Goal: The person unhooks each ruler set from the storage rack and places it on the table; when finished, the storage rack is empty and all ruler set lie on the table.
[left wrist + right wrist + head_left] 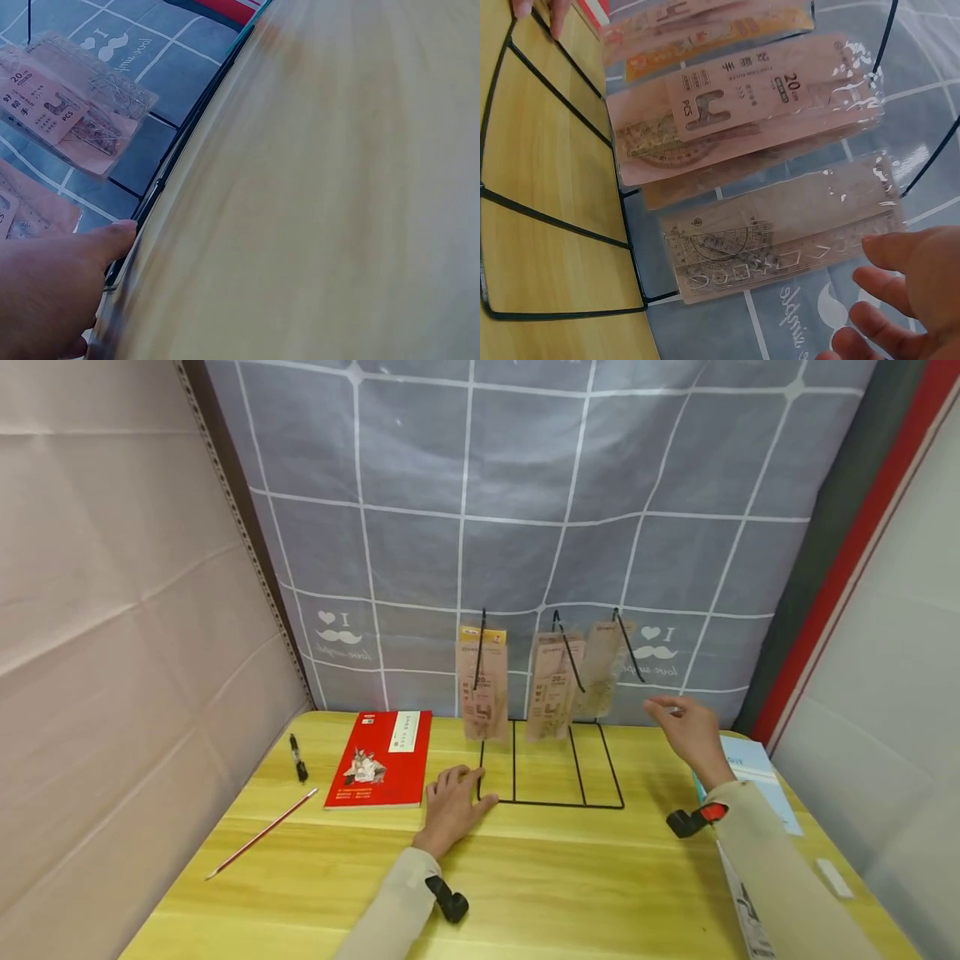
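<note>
A black wire display rack point(557, 804) stands on the table, its three prongs rising behind the base. Packs of clear rulers hang from them: a left pack point(487, 693) with a yellow top, a middle pack point(553, 693), and a right pack point(780, 247) showing a protractor shape. My left hand point(452, 803) rests at the rack's front left corner, thumb touching the black bar point(166, 174) in the left wrist view. Just right of the right prong, my right hand point(688, 735) hovers with loosely bent fingers, apart from the pack and holding nothing.
On the left lie a red booklet point(381, 768), a black pen point(297, 758) and a pencil point(262, 833). A pale blue booklet point(757, 772) and a white eraser point(834, 877) lie at the right. A grey checked cloth point(420, 560) hangs behind the rack.
</note>
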`<state>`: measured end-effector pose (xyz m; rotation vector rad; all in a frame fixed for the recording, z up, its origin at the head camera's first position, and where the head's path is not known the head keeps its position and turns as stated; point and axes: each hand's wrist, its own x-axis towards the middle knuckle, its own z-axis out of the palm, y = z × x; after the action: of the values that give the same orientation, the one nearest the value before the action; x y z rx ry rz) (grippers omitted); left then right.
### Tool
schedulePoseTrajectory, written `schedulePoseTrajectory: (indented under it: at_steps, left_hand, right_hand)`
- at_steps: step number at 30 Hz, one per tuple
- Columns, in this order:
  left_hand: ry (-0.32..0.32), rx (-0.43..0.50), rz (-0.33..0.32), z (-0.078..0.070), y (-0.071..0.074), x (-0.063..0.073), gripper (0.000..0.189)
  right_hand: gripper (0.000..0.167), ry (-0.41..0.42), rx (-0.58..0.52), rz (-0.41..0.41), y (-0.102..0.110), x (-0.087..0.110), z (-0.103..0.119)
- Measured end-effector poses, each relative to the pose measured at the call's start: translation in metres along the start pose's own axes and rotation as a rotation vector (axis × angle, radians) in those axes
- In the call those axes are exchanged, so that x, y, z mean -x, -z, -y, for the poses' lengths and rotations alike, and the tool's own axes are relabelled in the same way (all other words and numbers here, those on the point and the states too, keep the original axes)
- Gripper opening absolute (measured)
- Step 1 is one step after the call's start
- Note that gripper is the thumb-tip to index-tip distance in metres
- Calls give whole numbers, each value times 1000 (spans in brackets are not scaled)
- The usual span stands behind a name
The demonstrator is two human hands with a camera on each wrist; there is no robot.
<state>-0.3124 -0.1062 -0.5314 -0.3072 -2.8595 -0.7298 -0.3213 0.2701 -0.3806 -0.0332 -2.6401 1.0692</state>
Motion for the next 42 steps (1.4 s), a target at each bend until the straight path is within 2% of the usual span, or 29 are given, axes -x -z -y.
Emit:
schedulePoseTrajectory:
  at_steps: [7, 10, 12, 16, 19, 23, 26, 29, 33, 42]
  left_hand:
    - [-18, 21, -5, -3, 0, -1, 60]
    - [-22, 25, -7, -5, -1, -2, 59]
    - [-20, 18, 0, -6, -1, -3, 59]
    - [-13, 6, 9, -7, -1, -3, 60]
    - [-8, 6, 8, -7, -1, -2, 60]
    - [-5, 14, 3, -5, 0, 0, 59]
    - [-2, 19, 2, -5, 0, 1, 58]
    - [1, 25, 3, -5, 1, 1, 59]
    - [5, 23, 3, -4, 1, 0, 59]
    - [2, 15, -9, -3, 1, 0, 59]
  right_hand:
    - [62, -49, -61, -60, -9, -37, 1]
    - [57, -86, -69, -72, -11, -51, 1]
    - [52, -79, -56, -90, -14, -58, 0]
    - [51, -65, -76, -73, -18, -72, -2]
    - [57, -79, -156, -21, -24, -80, -4]
    - [63, -65, -253, 20, -34, -85, -6]
    - [68, -24, -262, 19, -37, -86, -5]
    - [71, 28, -224, 14, -38, -87, -2]
    - [65, 55, -191, -3, -39, -90, 1]
    - [48, 45, -165, -95, -42, -93, 4]
